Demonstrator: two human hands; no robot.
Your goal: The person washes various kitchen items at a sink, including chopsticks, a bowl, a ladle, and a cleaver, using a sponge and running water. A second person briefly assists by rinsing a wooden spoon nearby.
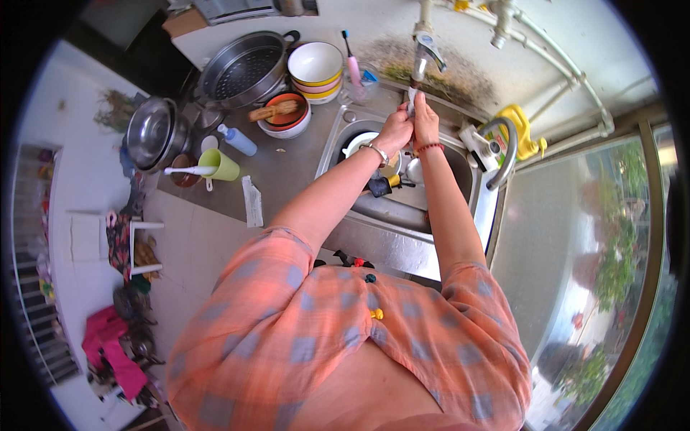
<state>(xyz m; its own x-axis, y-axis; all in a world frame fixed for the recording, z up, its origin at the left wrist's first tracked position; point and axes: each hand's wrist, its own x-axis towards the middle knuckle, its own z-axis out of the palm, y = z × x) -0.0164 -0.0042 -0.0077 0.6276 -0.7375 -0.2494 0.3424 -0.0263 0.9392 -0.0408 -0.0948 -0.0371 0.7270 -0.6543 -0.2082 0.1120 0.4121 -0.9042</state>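
Both hands meet over the sink [396,218], right below the tap [423,51] on the wall. My left hand [395,132] has a pale bangle at its wrist, and its fingers are bent against my right hand [427,123], which wears a red bracelet. A whitish strip [412,101] runs from the spout down to the fingers; whether it is water or a cloth I cannot tell. Whether the fingers grip anything is hidden. Beneath my arms in the basin lie a white bowl [356,144] and a black and yellow object [380,187].
On the left counter stand a steamer pot [242,70], stacked bowls [315,64], a brush [276,110] across an orange bowl, a blue bottle [238,140] and a green cup [220,164]. A curved faucet [509,145] and yellow jug [515,126] flank the sink's right side.
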